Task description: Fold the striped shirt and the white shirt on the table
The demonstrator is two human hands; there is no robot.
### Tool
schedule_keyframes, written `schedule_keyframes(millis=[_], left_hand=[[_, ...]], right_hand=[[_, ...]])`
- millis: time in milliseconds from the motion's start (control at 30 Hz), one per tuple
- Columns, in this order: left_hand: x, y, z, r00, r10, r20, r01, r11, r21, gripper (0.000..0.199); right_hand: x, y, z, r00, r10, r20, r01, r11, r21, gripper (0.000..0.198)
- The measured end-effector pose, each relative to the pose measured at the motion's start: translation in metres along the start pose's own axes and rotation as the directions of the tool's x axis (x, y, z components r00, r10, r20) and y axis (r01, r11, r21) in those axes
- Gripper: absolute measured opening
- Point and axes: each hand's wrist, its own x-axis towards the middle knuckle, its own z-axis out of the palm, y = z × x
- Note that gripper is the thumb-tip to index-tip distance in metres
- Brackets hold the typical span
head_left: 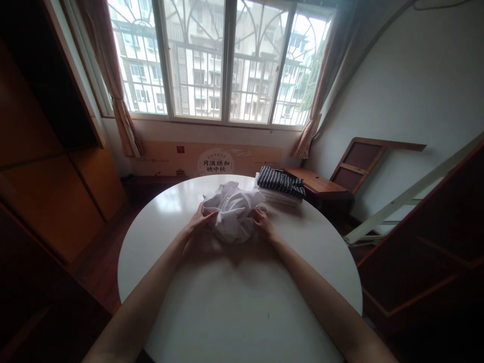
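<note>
**Crumpled white cloth (233, 218) caught from both sides**

Near the centre of the frame, we hold the crumpled white cloth on a round white table (230, 307). Our left hand (202, 219) grips its left edge, thumb on top; our right hand (263, 222) has fingers curled into fabric at its right edge. The bundle lies squarely between the two, neither hand nearer, its bunched folds showing us no clear long axis. Right of centre, just beyond our right hand, a folded black-and-white striped garment (280, 182) tops folded white fabric (282, 197).

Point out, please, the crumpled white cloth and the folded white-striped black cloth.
Crumpled white cloth (233, 216): head view, its middle folds.
Folded white-striped black cloth (280, 182): head view, its top face.
</note>
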Motion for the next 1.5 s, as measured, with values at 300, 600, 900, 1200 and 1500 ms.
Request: schedule_keyframes(millis=[300,600,900,1200,1500], left_hand=[[0.01,-0.021,0.003,0.959,-0.083,-0.273,0.091,0.996,0.016,0.031],[0.015,-0.03,0.007,0.93,0.021,-0.367,0.068,0.971,0.228,0.041],[0.015,-0.028,0.008,0.963,0.173,-0.206,-0.07,0.901,0.429,0.035],[0.015,-0.036,0.01,0.941,0.165,-0.295,-0.033,0.914,0.405,0.039],[0.013,-0.03,0.005,0.914,-0.013,-0.405,0.083,0.984,0.156,0.048]], right_hand=[[0.001,0.007,0.001,0.986,0.159,-0.047,-0.148,0.973,0.174,0.014],[-0.007,-0.035,-0.009,0.842,-0.154,-0.518,0.04,0.973,-0.225,0.036],[-0.021,-0.072,0.02,0.965,-0.261,0.019,0.255,0.919,-0.301,0.036],[-0.015,-0.079,0.027,0.996,0.086,-0.005,-0.077,0.867,-0.493,0.039],[-0.012,-0.064,0.005,0.996,0.071,-0.056,-0.085,0.953,-0.291,0.012]])
